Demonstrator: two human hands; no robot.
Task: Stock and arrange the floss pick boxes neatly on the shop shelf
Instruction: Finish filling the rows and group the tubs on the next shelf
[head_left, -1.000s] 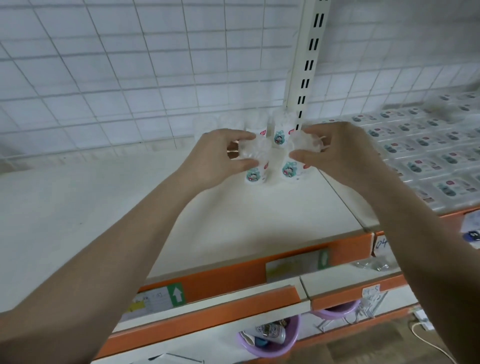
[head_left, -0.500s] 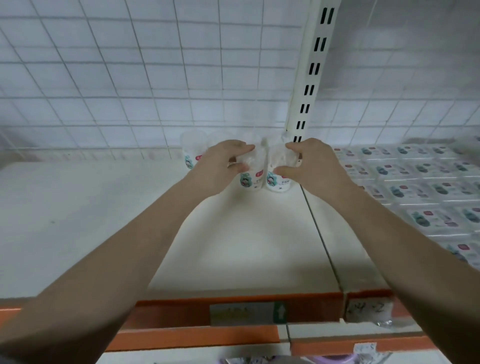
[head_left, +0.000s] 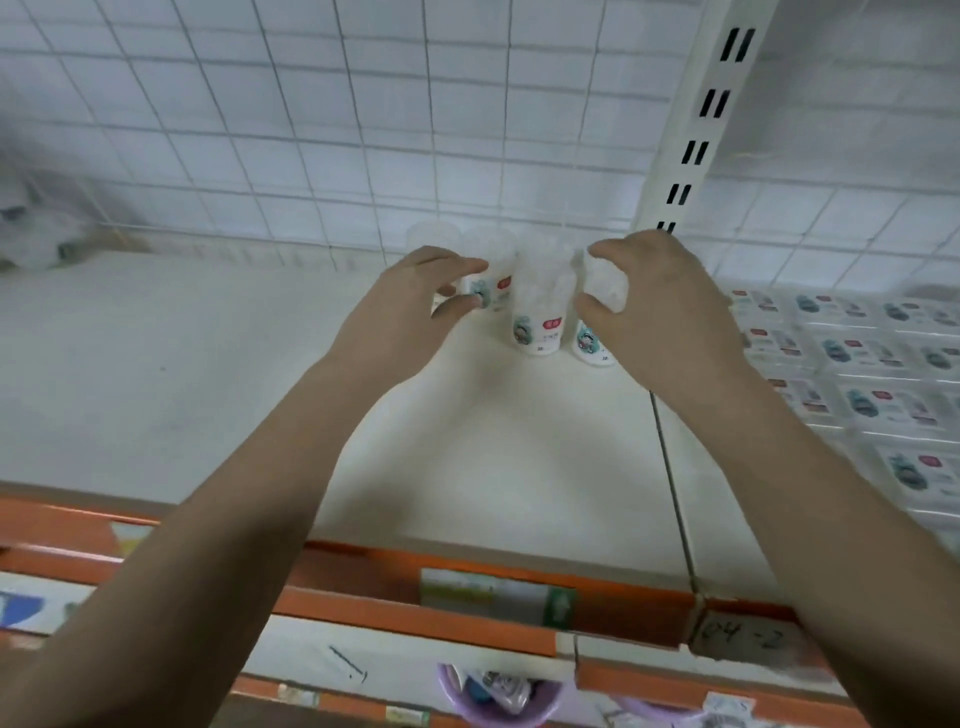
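Note:
Several clear round floss pick tubs with white cartoon labels stand grouped at the back of the white shelf (head_left: 208, 389), next to the upright post. My left hand (head_left: 410, 306) curls its fingers and thumb round the left tub (head_left: 493, 283). The right tub (head_left: 597, 291) is gripped near its top by my right hand (head_left: 670, 312). Between the two hands a middle tub (head_left: 537, 322) stands free, and another tub (head_left: 434, 236) stands behind my left hand against the wire grid.
Rows of flat floss pick packs (head_left: 857, 358) fill the shelf section to the right. A slotted white post (head_left: 691, 150) and a wire grid back (head_left: 311, 130) bound the shelf. An orange front rail (head_left: 363, 613) carries price labels. A purple basket (head_left: 493, 701) sits below.
Both hands have carried the tubs from mid-air toward the back of the shelf, where they now stand. The view has shifted closer and higher.

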